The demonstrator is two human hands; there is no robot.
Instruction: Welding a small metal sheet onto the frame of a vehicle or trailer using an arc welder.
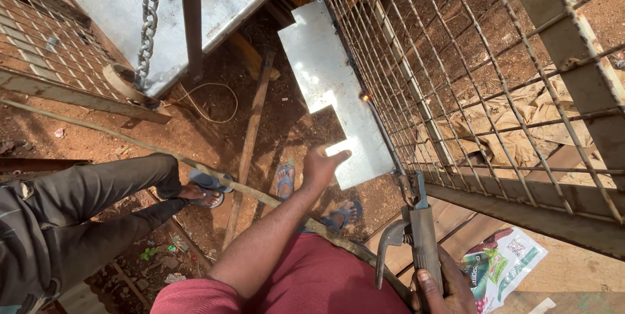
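While the left hand [323, 165] presses open-palmed against the lower edge of a shiny metal sheet [332, 86], the right hand [441, 288] is wrapped tightly around a welding electrode holder [416, 232] just right of that sheet, beside a wire mesh panel [456, 73]. A glowing weld spot [366, 97] marks the sheet's right edge.

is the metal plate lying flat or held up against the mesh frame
Held up: the metal plate stands on edge against the mesh frame, steadied by the left hand.

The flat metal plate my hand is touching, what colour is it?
Shiny silver-grey metal plate, seen from the head view.
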